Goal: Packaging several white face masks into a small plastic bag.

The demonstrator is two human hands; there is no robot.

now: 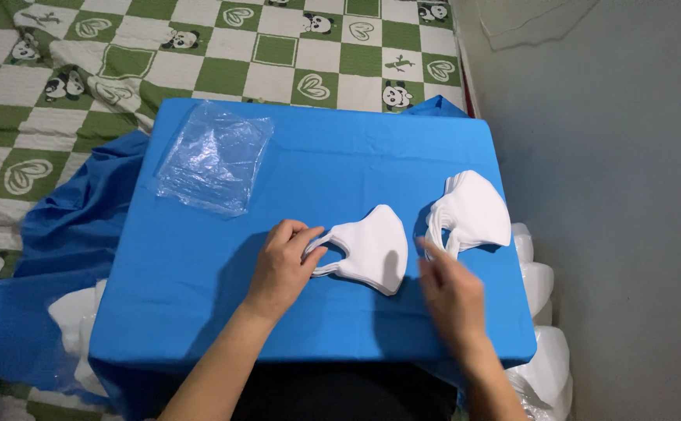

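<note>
Head view: folded white mask (372, 248), curved, ear-looped.

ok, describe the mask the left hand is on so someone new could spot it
Start at the blue-covered table. Near its front middle lies a white mask, with the left hand pinching its ear loop. Unlike the stack of white masks to its right, it lies apart, between both hands.

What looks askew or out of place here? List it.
Nothing is spilled or damaged. The bag stack lies crooked to the table edges, its corners fanned. The blue cloth hangs bunched off the left side. The left hand touches a mask; the right hand is blurred near the mask pile.
</note>
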